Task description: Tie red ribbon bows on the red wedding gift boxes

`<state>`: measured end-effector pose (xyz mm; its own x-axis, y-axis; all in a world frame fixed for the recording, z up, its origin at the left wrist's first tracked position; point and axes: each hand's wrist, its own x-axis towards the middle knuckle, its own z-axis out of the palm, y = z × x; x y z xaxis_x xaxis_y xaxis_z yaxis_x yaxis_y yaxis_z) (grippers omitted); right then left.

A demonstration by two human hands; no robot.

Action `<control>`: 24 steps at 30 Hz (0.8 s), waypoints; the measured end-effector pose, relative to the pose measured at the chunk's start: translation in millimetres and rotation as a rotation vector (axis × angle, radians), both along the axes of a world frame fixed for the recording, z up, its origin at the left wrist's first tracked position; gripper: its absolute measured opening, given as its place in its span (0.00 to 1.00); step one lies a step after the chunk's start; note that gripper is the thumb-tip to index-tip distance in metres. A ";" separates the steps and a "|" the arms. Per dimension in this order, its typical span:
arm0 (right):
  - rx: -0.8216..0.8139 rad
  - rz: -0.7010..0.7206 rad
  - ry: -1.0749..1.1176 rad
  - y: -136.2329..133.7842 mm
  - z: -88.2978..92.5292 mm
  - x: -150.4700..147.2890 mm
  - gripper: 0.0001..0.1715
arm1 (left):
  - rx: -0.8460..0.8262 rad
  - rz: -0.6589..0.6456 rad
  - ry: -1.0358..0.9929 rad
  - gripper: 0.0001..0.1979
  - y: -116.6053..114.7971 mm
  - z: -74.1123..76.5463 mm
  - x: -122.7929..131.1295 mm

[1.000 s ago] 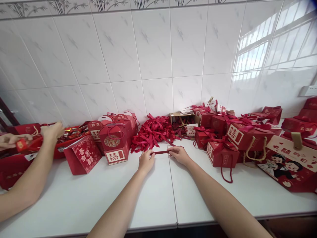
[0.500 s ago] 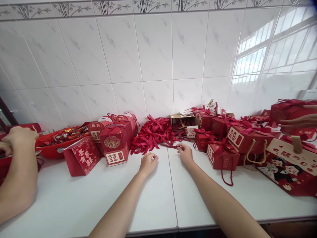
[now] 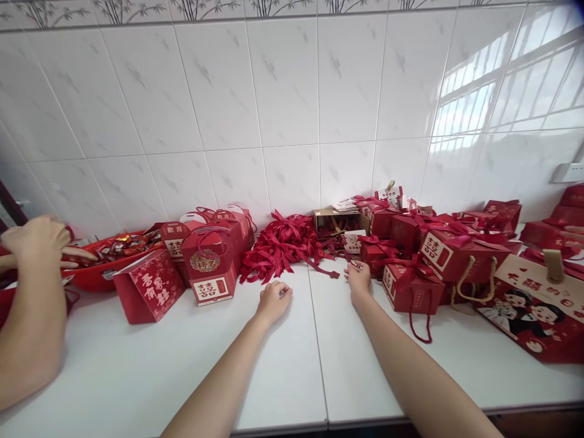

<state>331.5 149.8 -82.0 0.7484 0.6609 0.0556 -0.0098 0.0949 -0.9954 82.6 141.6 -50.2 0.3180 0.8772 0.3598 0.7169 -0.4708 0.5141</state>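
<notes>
My left hand (image 3: pixel 275 301) rests on the white table with its fingers curled in and nothing visible in them. Just behind it lies a tangled heap of dark red ribbons (image 3: pixel 287 243). One ribbon trails out to the right, and its tip (image 3: pixel 335 275) lies on the table, apart from my hands. My right hand (image 3: pixel 358 280) is to the right of that tip, beside a small red gift box (image 3: pixel 376 252). Its fingers are bent together; a small dark bit shows at the fingertips, too little to name.
Red gift boxes (image 3: pixel 212 264) and a folded red card (image 3: pixel 150 286) stand on the left. Another person's arm (image 3: pixel 34 304) reaches by a red basin (image 3: pixel 89 277) of wrapped sweets. Bow-tied boxes (image 3: pixel 456 243), an open carton (image 3: pixel 328 213) and a printed gift bag (image 3: pixel 533 310) are on the right.
My right hand has let go of the ribbon and moved right; the ribbon's end now lies on the table. Left of me, the other person's hand has shifted to the sweets. My left hand stays put.
</notes>
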 end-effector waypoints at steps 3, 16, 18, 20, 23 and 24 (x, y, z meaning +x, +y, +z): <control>-0.049 0.005 -0.148 -4.5 1.8 -5.4 0.15 | -0.001 0.002 0.017 0.10 -0.9 0.5 0.1; -0.253 -0.122 -0.904 36.4 17.0 -15.2 0.22 | 0.026 -0.054 0.125 0.08 -8.9 -0.3 10.6; -0.291 -0.163 -0.961 53.1 17.7 -7.2 0.25 | 0.017 -0.063 0.136 0.08 -8.3 -0.8 11.1; -0.313 -0.205 -1.015 66.6 18.1 -0.1 0.27 | -0.001 -0.071 0.141 0.08 -8.2 -0.4 11.1; -0.320 -0.234 -1.086 79.0 16.4 6.2 0.26 | -0.026 -0.075 0.130 0.08 -9.0 0.7 11.0; -0.315 -0.228 -1.109 80.9 15.4 7.0 0.25 | -0.033 -0.076 0.127 0.08 -9.3 0.9 11.0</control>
